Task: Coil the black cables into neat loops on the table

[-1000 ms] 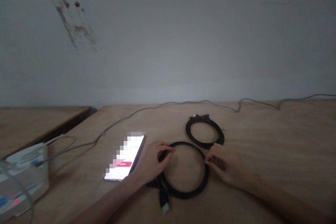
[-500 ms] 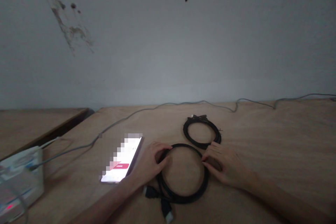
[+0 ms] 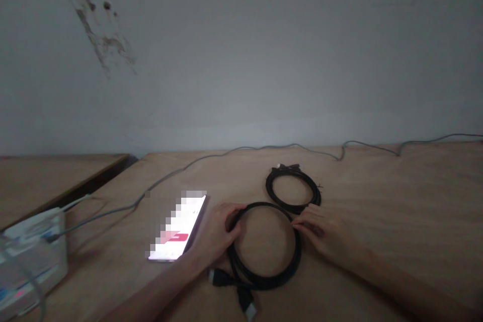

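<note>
A coiled black HDMI-type cable (image 3: 277, 282) lies on the wooden table in front of me, its two plug ends crossing at the lower left. My left hand (image 3: 217, 231) curls its thumb and fingers around the coil's upper left side. On the opposite side, my right hand (image 3: 320, 226) pinches the coil's upper right edge between thumb and fingers. Just beyond sits a second, smaller coil of black cable (image 3: 269, 193), with its plugs gathered at the top. The right hand's knuckles are close to this coil's lower edge.
A phone (image 3: 177, 234) with a lit screen lies left of my left hand. At the far left stands a white power strip (image 3: 56, 256) with plugs in it. A thin grey cord (image 3: 166, 177) runs from it along the wall (image 3: 241, 60).
My right thumb and fingertips have drawn closer together on the coil. The left hand keeps nearly the same grip, and the whole view has shifted slightly.
</note>
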